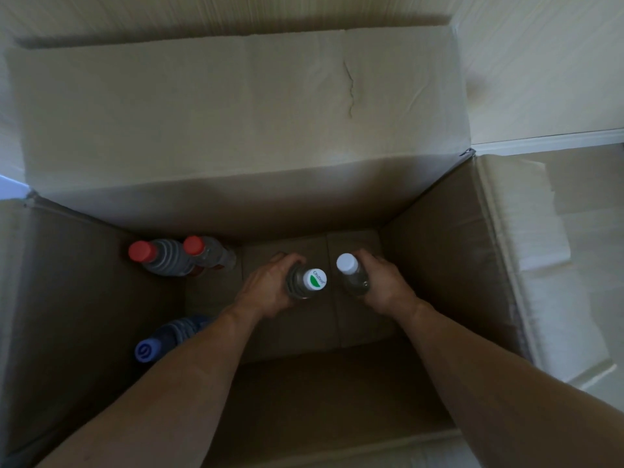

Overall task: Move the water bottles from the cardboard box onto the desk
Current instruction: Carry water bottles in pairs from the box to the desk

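Note:
I look straight down into a deep cardboard box point(435, 251). My left hand point(266, 288) grips a clear bottle with a white and green cap point(314, 279) near the box's middle. Just to its right, my right hand point(381, 285) grips a clear bottle with a plain white cap point(347, 263). Both bottles stand upright. Two red-capped bottles point(141, 251) point(194, 245) stand together in the far left corner. A blue-capped bottle point(147, 349) stands by the left wall, partly hidden by my left forearm. The desk is not in view.
The box's far flap point(236, 106) stands open against a pale wall, and the right flap point(540, 251) folds outward over a light floor. A white baseboard point(553, 140) runs along the right. The box's walls close round both arms.

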Motion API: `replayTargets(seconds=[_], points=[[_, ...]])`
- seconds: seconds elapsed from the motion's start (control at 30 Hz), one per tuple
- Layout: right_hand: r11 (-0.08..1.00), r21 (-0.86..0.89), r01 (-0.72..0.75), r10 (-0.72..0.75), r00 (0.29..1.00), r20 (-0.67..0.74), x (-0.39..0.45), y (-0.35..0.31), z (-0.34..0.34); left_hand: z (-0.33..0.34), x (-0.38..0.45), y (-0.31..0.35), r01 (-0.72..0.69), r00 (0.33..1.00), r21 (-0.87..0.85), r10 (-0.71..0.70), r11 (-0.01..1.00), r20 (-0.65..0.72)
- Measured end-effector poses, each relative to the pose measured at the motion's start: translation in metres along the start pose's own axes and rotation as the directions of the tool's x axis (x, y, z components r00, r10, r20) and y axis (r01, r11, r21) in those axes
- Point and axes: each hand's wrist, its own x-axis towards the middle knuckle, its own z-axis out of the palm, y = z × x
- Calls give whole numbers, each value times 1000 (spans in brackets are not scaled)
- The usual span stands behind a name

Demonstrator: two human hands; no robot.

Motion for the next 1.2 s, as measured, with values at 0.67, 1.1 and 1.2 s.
replayTargets(seconds=[0.67,1.1,1.2], points=[[883,444,152,-155,988,-30,-143,-85,-149,-198,-106,145,87,989,-320,-45,943,138],[487,870,-76,-136,977,162,-240,-156,-272,-327,-174,263,289,956,-690,-157,663,250],[375,921,-103,-103,983,152,-262,-169,-291,-334,-185,291,343,939,-831,-154,438,307]])
